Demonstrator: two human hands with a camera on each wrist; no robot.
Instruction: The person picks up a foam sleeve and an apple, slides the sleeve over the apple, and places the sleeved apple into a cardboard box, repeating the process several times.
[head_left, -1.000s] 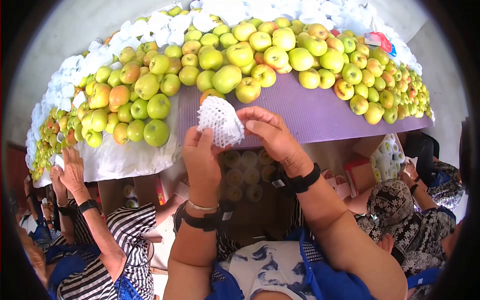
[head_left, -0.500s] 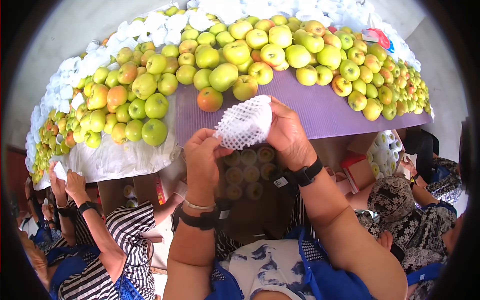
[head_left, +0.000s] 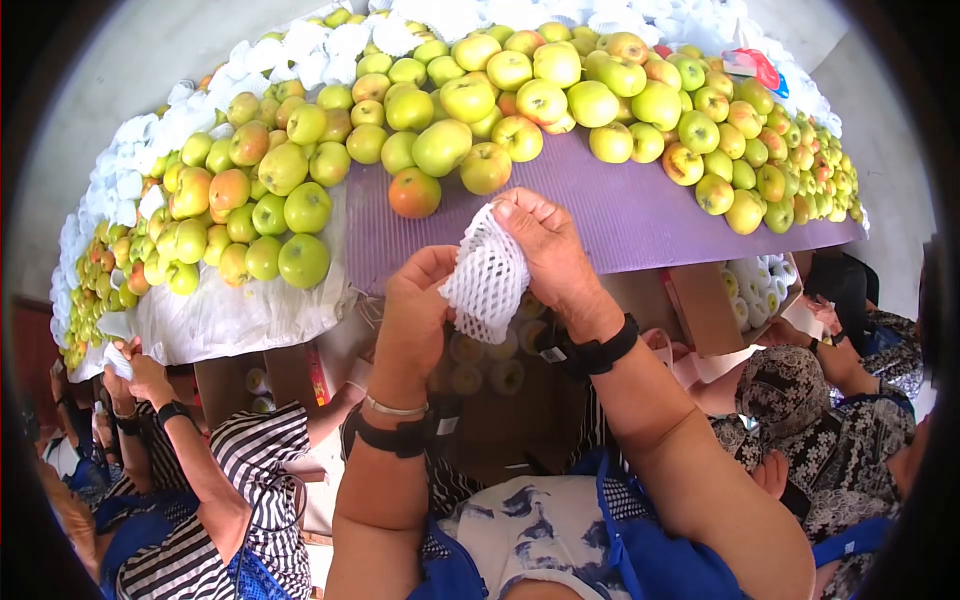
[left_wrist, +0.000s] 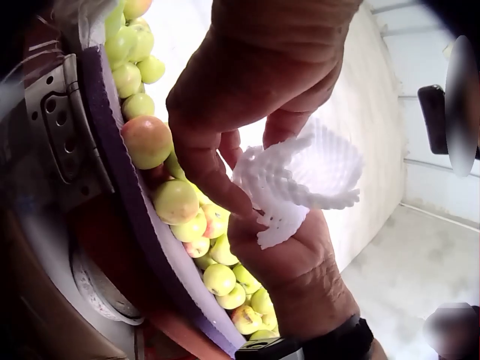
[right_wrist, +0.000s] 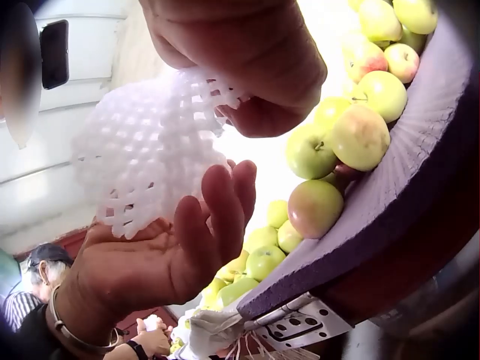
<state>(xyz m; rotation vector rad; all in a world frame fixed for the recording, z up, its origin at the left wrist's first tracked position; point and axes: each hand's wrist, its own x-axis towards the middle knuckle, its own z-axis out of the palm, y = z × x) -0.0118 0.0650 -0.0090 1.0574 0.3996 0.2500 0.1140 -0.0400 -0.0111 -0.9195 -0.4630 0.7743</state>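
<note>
A white foam fruit net (head_left: 487, 280) is held up between my two hands at the near edge of the table. With curled fingers and thumb, my right hand (head_left: 552, 252) pinches its upper end. My left hand (head_left: 412, 310) grips the lower left edge between thumb and fingers. The mouth of the net (left_wrist: 322, 165) gapes in the left wrist view, with no fruit inside. Seen from the right wrist, the mesh (right_wrist: 150, 150) spreads above the left palm (right_wrist: 142, 262). A reddish-green apple (head_left: 414, 193) lies just beyond the hands.
Heaped green and reddish apples (head_left: 440, 148) cover the table, whose purple ribbed sheet (head_left: 620, 220) shows in front. White foam nets (head_left: 320, 45) pile along the back. An open carton (head_left: 715, 310) of wrapped fruit stands at right. People sit on both sides; one hand (head_left: 150, 380) works at left.
The foam net has turned from lying slantwise to hanging more upright, with the right hand now at its top. The carton at right has shifted and shows more fruit.
</note>
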